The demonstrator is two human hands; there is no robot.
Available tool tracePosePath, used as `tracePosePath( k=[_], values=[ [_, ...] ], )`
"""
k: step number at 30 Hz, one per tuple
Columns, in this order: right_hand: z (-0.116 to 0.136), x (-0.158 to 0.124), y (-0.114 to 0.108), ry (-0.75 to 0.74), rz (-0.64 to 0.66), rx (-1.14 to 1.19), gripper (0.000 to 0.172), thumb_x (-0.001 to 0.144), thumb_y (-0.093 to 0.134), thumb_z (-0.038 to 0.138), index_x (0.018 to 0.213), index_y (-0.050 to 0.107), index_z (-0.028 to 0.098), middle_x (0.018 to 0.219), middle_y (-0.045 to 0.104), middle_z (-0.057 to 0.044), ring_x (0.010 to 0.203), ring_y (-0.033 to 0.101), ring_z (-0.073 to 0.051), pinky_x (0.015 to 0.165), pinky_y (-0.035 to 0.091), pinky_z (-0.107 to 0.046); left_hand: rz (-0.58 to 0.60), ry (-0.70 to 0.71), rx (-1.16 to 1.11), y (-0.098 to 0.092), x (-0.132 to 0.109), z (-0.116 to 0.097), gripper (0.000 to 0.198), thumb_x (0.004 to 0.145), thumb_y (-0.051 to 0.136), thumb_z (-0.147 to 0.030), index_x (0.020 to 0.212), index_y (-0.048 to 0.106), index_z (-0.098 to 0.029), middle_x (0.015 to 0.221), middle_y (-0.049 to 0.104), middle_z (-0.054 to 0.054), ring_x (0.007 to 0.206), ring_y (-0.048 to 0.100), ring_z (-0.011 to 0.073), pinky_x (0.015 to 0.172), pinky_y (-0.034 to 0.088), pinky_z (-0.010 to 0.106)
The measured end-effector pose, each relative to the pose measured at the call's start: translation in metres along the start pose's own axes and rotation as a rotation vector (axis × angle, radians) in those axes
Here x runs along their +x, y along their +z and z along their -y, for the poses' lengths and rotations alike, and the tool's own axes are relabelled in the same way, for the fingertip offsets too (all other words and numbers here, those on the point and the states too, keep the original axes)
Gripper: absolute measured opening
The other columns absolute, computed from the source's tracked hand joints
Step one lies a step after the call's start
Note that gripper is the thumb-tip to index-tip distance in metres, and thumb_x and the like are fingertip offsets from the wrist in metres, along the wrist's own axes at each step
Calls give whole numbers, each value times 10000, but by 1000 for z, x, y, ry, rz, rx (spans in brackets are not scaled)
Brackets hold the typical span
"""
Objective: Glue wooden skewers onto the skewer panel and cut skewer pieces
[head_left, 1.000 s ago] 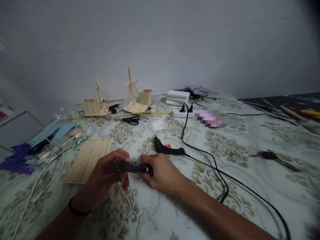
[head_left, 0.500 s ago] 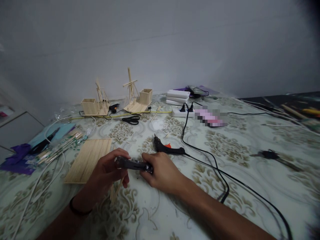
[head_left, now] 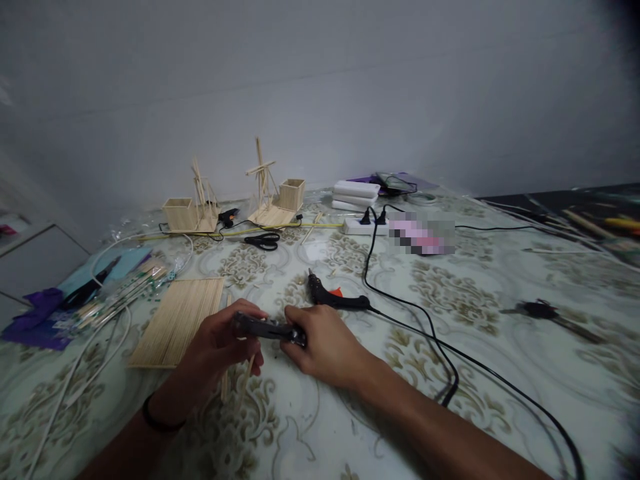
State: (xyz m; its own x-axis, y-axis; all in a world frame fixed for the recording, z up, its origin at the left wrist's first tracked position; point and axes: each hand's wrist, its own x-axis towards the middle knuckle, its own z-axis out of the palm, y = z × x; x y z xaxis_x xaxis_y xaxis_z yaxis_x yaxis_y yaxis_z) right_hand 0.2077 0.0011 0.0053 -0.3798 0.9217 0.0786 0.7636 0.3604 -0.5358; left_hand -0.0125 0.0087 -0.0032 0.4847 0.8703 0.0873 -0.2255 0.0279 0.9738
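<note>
My right hand (head_left: 323, 343) is closed around one end of a dark metal hand tool, possibly pliers (head_left: 270, 329). The tool's other end lies by the fingers of my left hand (head_left: 220, 343), which are curled round a thin wooden stick (head_left: 246, 381). That stick slants down below my fingertips; where it meets the tool is hidden. Another pale stick (head_left: 225, 385) shows beneath my left hand. To the left lies a flat panel of wooden sticks (head_left: 183, 317). Just beyond my right hand rests a black glue gun (head_left: 340, 299) with an orange trigger.
Two stick models, a left one (head_left: 181, 215) and a right one (head_left: 291, 195), stand at the back. Black scissors (head_left: 264, 241) lie before them. Cables run from a white power strip (head_left: 353, 227) across the right side. Bagged sticks (head_left: 125, 293) lie left, keys (head_left: 540, 309) right.
My left hand has shifted very slightly to the right, and the stick in it stands a little steeper. My right hand and the tool stay almost in place.
</note>
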Motion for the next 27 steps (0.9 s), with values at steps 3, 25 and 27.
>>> tracePosePath(
  k=[3, 25, 27],
  values=[
    [0, 0, 0, 6, -7, 3, 97, 840, 707, 268, 807, 648, 199, 730, 712, -48, 684, 627, -196, 617, 306, -288, -7, -22, 21, -2, 0, 1, 263, 855, 861, -247, 1106, 792, -210, 998, 661, 26, 629, 686, 123, 534, 620, 226],
    [-12, 3, 9, 0, -217, 102, 247, 741, 683, 124, 920, 546, 223, 957, 683, -73, 853, 629, -234, 757, 432, -309, -191, 57, 40, 1, 3, -1, 505, 786, 937, -222, 1237, 716, -278, 1084, 694, -1, 761, 743, 138, 699, 652, 267],
    [-12, 3, 10, -30, -231, 112, 272, 729, 676, 108, 944, 552, 220, 975, 668, -76, 876, 622, -241, 774, 440, -319, -189, 58, 44, 1, 3, -2, 489, 784, 938, -211, 1208, 703, -272, 1037, 703, -14, 757, 745, 140, 695, 654, 269]
  ],
)
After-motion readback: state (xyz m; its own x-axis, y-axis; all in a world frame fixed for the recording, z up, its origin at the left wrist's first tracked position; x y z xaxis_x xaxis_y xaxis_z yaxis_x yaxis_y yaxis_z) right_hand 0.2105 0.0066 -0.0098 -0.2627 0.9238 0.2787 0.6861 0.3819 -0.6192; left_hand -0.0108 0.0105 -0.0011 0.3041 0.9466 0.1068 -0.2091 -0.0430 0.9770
